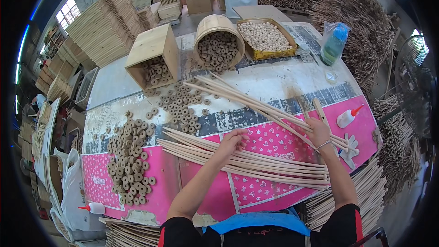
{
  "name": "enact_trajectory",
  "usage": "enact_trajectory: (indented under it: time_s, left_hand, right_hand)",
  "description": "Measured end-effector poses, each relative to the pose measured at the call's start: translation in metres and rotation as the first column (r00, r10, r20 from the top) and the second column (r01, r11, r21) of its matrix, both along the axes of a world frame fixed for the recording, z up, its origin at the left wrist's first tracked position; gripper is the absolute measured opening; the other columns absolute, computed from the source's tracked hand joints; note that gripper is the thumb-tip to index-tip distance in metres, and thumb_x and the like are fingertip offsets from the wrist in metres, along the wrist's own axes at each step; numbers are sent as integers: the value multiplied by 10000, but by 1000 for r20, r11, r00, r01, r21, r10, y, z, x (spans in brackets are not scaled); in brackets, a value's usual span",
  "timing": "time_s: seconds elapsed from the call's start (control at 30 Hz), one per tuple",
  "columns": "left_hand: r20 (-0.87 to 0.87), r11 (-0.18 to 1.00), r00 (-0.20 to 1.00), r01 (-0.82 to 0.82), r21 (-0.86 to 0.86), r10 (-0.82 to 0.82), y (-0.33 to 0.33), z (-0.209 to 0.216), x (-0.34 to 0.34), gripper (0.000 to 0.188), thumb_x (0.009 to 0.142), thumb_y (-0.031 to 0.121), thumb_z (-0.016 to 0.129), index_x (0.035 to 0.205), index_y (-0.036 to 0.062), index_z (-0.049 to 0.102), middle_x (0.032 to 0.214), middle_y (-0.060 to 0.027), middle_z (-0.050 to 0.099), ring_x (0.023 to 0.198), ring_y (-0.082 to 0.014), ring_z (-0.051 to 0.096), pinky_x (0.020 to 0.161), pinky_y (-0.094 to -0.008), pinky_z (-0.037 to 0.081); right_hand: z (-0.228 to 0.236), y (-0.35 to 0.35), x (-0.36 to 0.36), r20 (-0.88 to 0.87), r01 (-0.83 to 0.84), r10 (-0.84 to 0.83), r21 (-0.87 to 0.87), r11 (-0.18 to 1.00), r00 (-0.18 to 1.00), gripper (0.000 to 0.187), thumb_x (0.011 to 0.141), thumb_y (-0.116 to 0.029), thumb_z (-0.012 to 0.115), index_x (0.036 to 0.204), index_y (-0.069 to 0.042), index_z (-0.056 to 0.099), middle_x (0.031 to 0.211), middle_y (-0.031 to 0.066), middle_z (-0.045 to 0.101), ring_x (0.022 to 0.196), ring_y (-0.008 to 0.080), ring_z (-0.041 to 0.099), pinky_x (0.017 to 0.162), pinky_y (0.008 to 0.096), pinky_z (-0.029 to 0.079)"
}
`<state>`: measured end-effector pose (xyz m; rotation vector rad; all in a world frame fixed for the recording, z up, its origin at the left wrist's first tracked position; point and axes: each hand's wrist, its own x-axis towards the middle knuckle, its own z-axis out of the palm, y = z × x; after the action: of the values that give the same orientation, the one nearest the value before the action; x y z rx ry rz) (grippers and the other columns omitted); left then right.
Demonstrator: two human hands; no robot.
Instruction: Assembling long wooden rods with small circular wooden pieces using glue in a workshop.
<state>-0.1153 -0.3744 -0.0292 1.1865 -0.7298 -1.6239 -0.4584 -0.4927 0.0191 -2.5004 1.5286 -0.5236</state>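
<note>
My right hand [318,132] is wrapped round a bundle of long thin wooden rods [260,105], which slants from the table's middle down to the right. Over a second spread of wooden rods [274,167] hovers my left hand [233,142], its fingers loosely bent and apart, with nothing visible in them. These rods lie side by side on the pink patterned cover [196,201]. Left of them, small brown wooden rings [130,164] are heaped, with more scattered farther back. A white work glove [349,152] lies just beyond my right wrist.
At the back stand a tipped wooden box [155,45] and a round wooden tub [215,25], both holding rings, and a yellow tray [274,54] of pale beads. White glue bottles [346,118] with red tips and a green-liquid bottle [333,48] stand about. Rod stacks surround the table.
</note>
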Motion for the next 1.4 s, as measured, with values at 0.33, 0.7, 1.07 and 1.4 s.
enact_trajectory:
  time_s: [0.33,0.7,1.07,1.4]
  left_hand:
    - [-286,855,818,-518,9,499,-52,-19,65,399,1036,393,549,1285,98,645,930,7,644,718,-60,515,620,-197,441]
    - [-284,819,787,-574,-12,548,-75,-16,96,449,1070,423,446,1326,98,621,959,-13,651,771,-78,557,692,-226,478]
    - [-293,844,829,-524,-113,476,-67,-12,101,456,1073,415,439,1316,79,628,952,-1,649,786,-71,561,673,-224,456]
    - [-282,846,840,-514,-143,463,-61,-10,97,407,1066,370,478,1308,83,635,948,24,638,760,-42,514,657,-203,438]
  right_hand:
    - [47,77,-38,420,-214,-241,782,586,875,356,923,-184,698,1227,-41,582,793,-44,566,632,34,503,538,197,398]
    - [26,120,-56,487,-233,-239,723,650,840,308,856,-122,766,1079,-63,562,769,-43,564,567,26,497,482,192,375]
    - [26,120,-51,481,-203,-326,761,616,814,318,853,-82,759,1111,-42,578,848,-14,625,687,41,572,576,198,460]
    - [17,120,-54,499,-216,-353,769,602,791,331,847,-75,762,1128,-43,588,855,-27,618,695,38,571,571,194,453]
